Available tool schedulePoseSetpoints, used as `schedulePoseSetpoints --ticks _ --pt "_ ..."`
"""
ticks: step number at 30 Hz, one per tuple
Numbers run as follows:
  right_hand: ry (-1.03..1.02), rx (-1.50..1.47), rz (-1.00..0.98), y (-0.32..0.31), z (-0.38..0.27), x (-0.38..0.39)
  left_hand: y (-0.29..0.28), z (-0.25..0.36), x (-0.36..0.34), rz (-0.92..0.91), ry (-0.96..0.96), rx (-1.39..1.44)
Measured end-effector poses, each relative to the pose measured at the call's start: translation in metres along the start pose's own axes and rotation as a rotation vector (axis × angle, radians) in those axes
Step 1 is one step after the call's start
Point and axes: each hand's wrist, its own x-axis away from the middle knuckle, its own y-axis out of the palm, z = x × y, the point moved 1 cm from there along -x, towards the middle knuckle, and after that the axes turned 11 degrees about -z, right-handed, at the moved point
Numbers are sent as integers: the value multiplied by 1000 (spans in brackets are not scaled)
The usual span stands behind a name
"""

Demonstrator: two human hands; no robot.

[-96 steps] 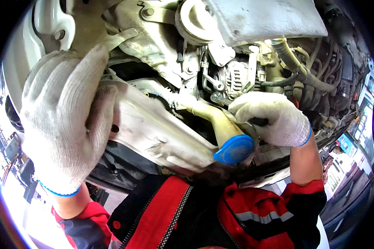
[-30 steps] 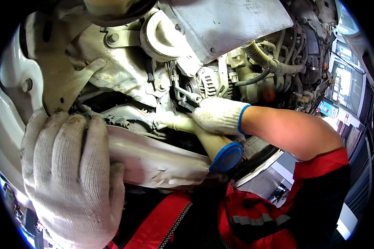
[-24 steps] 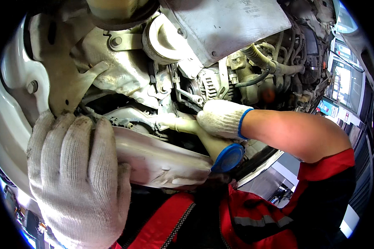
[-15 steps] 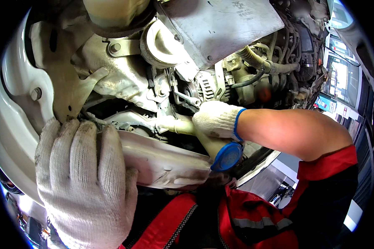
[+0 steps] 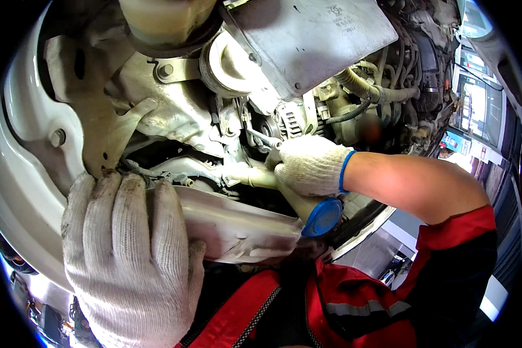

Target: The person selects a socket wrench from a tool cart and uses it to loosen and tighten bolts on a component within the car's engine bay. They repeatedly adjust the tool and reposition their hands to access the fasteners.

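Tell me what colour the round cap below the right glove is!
The cap is blue; it shows best in the head view.

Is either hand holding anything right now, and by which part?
The right hand is curled beside the pipe, but its palm side is hidden, so I can't tell. The left hand is open over the panel, visibly holding nothing.

This looks like a vehicle repair workshop. The near scene is filled by an exposed engine bay (image 5: 232,130), with a slotted alternator (image 5: 290,120), a ribbed hose (image 5: 361,86), a pale metal shield (image 5: 316,46) and a blue filler cap (image 5: 323,217); white bodywork (image 5: 32,168) curves along the left. The person wears soiled knitted work gloves (image 5: 133,284) and a red-and-black work jacket (image 5: 362,310). Bright windows (image 5: 480,104) stand far right.
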Motion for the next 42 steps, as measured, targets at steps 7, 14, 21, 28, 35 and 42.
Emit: schedulePoseSetpoints --ticks 7,14,21,28,35,42 --pt "-116 -198 171 11 12 14 -1 0 1 -23 4 13" --pt "36 -103 163 6 0 11 1 0 4 5 16 -9" --pt "-138 338 45 14 13 -8 0 0 3 -13 14 -7" --pt "-30 -181 -24 16 13 -27 3 0 4 11 14 -21" --pt "-231 182 227 33 21 -33 2 -1 4 6 17 -13" --pt "-217 -53 183 30 20 -31 4 0 4 22 16 15"
